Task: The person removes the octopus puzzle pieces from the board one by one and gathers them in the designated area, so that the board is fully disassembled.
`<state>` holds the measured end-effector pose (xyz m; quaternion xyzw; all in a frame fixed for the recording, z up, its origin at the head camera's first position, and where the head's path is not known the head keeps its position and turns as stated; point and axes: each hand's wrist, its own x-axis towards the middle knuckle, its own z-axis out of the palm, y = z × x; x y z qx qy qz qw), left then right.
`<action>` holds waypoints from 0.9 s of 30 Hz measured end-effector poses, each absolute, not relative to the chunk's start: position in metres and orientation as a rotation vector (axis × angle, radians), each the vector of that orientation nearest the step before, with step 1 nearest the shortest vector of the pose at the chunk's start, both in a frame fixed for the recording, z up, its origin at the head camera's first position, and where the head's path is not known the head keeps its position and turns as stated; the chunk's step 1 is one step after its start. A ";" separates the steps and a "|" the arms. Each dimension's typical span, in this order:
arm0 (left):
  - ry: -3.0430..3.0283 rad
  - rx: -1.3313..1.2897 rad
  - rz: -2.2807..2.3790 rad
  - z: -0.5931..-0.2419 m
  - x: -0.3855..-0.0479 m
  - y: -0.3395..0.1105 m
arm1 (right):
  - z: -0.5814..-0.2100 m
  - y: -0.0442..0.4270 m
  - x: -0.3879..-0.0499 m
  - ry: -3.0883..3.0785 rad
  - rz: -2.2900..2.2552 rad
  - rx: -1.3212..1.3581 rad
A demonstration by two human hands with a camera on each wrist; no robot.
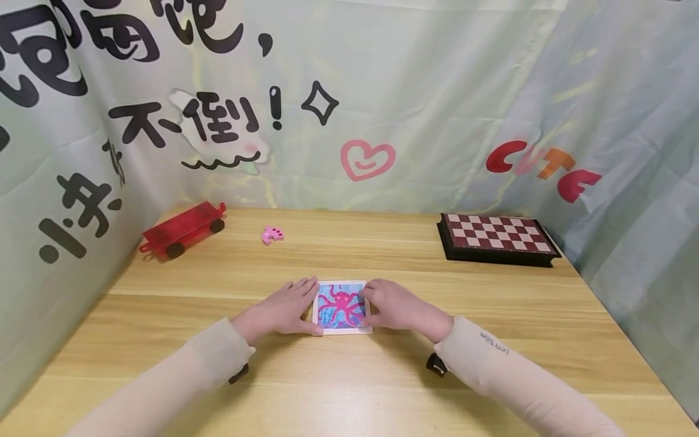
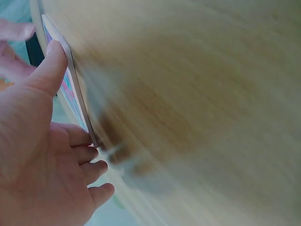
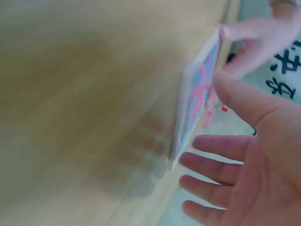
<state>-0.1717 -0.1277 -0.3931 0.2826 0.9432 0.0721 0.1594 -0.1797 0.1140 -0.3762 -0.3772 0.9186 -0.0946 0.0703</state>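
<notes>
A small square picture (image 1: 341, 308) of a pink octopus on blue, with a whitish frame, lies flat on the table between the two hands. At its left side is my left hand (image 1: 286, 308), fingers extended. In the left wrist view this hand's thumb (image 2: 55, 63) rests on the frame's rim, with the fingers beside a corner. Over the picture's right edge reaches my right hand (image 1: 395, 304). The right wrist view shows its fingers (image 3: 207, 172) loosely extended and spread, and the thumb overlapping the picture; whether the thumb touches it, I cannot tell.
A red toy wagon (image 1: 188, 230) with dark wheels stands at the back left of the wooden table (image 1: 349, 382). Near it lies a small pink toy piece (image 1: 272, 235). A checkered board box (image 1: 498, 238) sits at the back right. Printed cloth (image 1: 426, 109) hangs behind the table.
</notes>
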 end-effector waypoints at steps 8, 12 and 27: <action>2.718 0.772 0.206 -0.389 -0.168 -0.127 | -0.373 0.084 -0.203 2.666 -0.677 -0.979; 2.718 0.788 0.204 -0.390 -0.168 -0.126 | -0.381 0.072 -0.212 2.641 -0.711 -0.991; 2.716 0.796 0.185 -0.393 -0.171 -0.125 | -0.392 0.058 -0.222 2.650 -0.709 -0.950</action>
